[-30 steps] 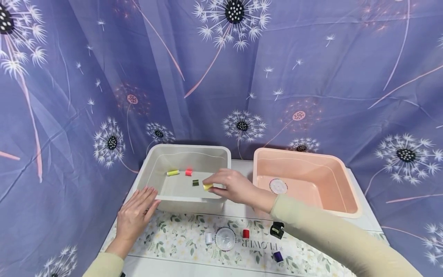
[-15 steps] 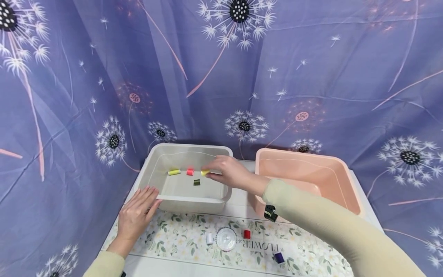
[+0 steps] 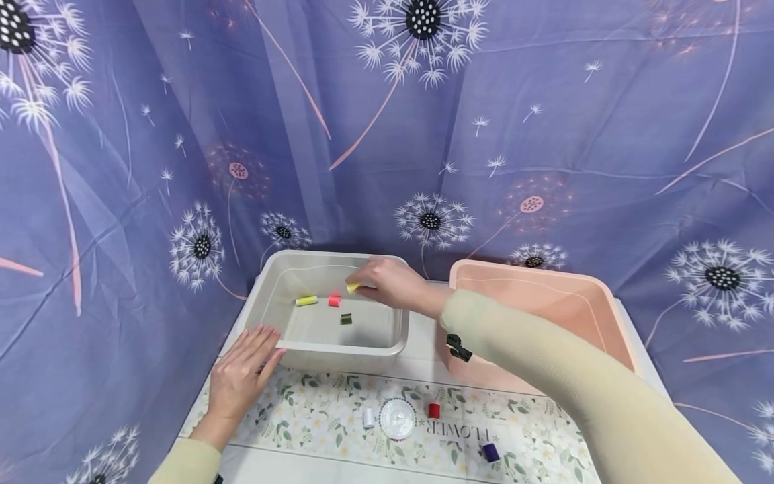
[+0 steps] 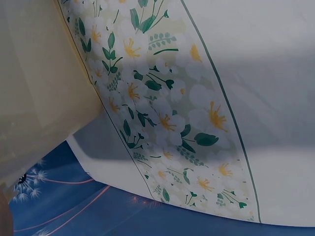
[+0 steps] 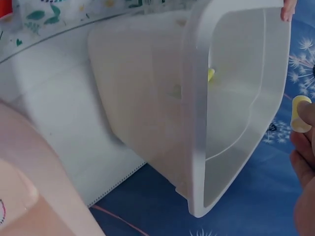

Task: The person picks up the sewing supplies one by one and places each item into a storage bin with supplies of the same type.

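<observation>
My right hand (image 3: pixel 393 282) pinches a yellow thread spool (image 3: pixel 353 287) between thumb and fingers, over the back right part of a grey plastic bin (image 3: pixel 338 349). The right wrist view shows that spool (image 5: pixel 299 115) at the fingertips. Inside the bin lie a yellow-green spool (image 3: pixel 306 300), a pinkish-red spool (image 3: pixel 334 300) and an olive-green spool (image 3: pixel 346 318). My left hand (image 3: pixel 242 376) rests on the bin's front left rim with its fingers straight.
A pink bin (image 3: pixel 544 272) stands to the right, partly behind my right sleeve. On the flowered cloth (image 3: pixel 302 417) lie a white spool (image 3: pixel 368 418), a round white disc (image 3: pixel 398 419), a red spool (image 3: pixel 434 411) and a dark purple spool (image 3: pixel 490 452). A patterned curtain hangs behind.
My right hand has carried the yellow spool from the front right of the grey bin toward its back, slightly left. The left hand stays on the rim.
</observation>
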Demonstrator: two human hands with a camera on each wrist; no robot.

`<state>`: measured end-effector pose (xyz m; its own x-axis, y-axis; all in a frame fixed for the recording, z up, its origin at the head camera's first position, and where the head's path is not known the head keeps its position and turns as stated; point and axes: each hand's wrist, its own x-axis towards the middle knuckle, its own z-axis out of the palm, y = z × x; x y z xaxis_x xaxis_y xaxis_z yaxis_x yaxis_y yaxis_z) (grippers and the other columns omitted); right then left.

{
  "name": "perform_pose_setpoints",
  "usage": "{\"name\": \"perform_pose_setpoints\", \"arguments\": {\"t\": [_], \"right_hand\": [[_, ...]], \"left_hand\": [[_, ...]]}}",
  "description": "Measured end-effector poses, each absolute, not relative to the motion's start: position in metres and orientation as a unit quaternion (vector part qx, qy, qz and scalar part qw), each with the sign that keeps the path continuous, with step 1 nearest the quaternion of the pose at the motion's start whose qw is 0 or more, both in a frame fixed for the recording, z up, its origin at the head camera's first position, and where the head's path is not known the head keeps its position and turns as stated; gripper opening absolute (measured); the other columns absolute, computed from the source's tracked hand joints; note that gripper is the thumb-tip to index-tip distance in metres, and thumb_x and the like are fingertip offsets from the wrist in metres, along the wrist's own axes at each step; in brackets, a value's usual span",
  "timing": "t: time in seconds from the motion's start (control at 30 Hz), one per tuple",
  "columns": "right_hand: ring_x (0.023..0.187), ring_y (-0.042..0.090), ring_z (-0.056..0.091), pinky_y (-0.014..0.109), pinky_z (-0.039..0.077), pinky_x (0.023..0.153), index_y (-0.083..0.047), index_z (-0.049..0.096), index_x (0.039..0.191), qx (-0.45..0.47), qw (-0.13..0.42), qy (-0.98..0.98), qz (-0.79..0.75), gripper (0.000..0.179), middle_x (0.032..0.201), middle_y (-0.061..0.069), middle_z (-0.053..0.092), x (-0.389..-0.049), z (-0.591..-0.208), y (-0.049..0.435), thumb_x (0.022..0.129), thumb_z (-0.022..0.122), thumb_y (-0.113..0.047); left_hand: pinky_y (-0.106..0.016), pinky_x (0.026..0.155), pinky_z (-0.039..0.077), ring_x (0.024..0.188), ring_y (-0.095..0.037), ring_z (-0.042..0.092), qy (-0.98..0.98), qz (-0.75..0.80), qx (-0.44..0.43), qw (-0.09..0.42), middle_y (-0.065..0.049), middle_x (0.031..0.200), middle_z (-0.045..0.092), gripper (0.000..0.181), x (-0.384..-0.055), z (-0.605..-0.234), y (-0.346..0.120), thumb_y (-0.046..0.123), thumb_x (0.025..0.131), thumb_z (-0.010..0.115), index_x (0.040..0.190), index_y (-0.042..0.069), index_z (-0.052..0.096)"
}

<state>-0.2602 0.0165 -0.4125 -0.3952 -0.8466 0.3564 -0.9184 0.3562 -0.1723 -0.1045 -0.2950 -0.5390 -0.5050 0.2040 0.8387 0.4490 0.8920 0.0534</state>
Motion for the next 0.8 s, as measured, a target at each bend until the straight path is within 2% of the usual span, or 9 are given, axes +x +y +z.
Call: {"name": "perform_pose_setpoints", "arguments": {"t": [0.13, 0.27, 0.37, 0.47, 0.8], "right_hand": [[0.107, 0.020, 0.074, 0.036, 0.062, 0.096, -0.012, 0.082, 0.115, 0.541, 0.088, -0.822, 0.153, 0.018, 0.113, -0.001, 0.081, -0.268, -0.413, 0.010, 0.098, 0.079, -0.010], [0.104, 0.020, 0.073, 0.035, 0.061, 0.095, -0.011, 0.081, 0.112, 0.553, 0.072, -0.820, 0.129, 0.013, 0.111, -0.001, 0.081, -0.274, -0.412, 0.002, 0.099, 0.077, -0.009], [0.099, 0.020, 0.072, 0.036, 0.061, 0.091, -0.011, 0.080, 0.109, 0.552, 0.052, -0.824, 0.117, 0.010, 0.109, -0.001, 0.081, -0.278, -0.412, -0.006, 0.101, 0.075, -0.009], [0.097, 0.020, 0.072, 0.036, 0.061, 0.090, -0.012, 0.081, 0.108, 0.544, 0.037, -0.832, 0.102, 0.009, 0.109, -0.002, 0.081, -0.283, -0.412, -0.013, 0.102, 0.074, -0.010], [0.097, 0.015, 0.075, 0.033, 0.062, 0.092, -0.012, 0.081, 0.112, 0.526, 0.004, -0.846, 0.086, 0.012, 0.111, 0.000, 0.080, -0.295, -0.418, -0.031, 0.102, 0.075, -0.012]], "left_hand": [[-0.056, 0.102, 0.059, 0.106, -0.038, 0.078, -0.857, -0.136, -0.191, 0.458, -0.014, 0.117, 0.080, 0.053, -0.105, -0.539, -0.295, 0.049, 0.110, 0.055, 0.119, 0.004, 0.082], [-0.050, 0.110, 0.056, 0.106, -0.040, 0.078, -0.854, -0.142, -0.195, 0.460, -0.015, 0.117, 0.080, 0.048, -0.104, -0.539, -0.295, 0.046, 0.109, 0.060, 0.120, 0.004, 0.081], [-0.041, 0.120, 0.048, 0.105, -0.041, 0.077, -0.853, -0.142, -0.198, 0.462, -0.016, 0.117, 0.079, 0.047, -0.105, -0.540, -0.295, 0.045, 0.109, 0.060, 0.120, 0.003, 0.081], [-0.038, 0.123, 0.044, 0.105, -0.042, 0.077, -0.852, -0.143, -0.198, 0.463, -0.017, 0.116, 0.079, 0.047, -0.105, -0.541, -0.295, 0.044, 0.109, 0.060, 0.120, 0.003, 0.081], [-0.045, 0.117, 0.051, 0.106, -0.041, 0.077, -0.854, -0.140, -0.195, 0.462, -0.016, 0.116, 0.080, 0.050, -0.104, -0.539, -0.294, 0.046, 0.110, 0.058, 0.117, 0.003, 0.081]]}}
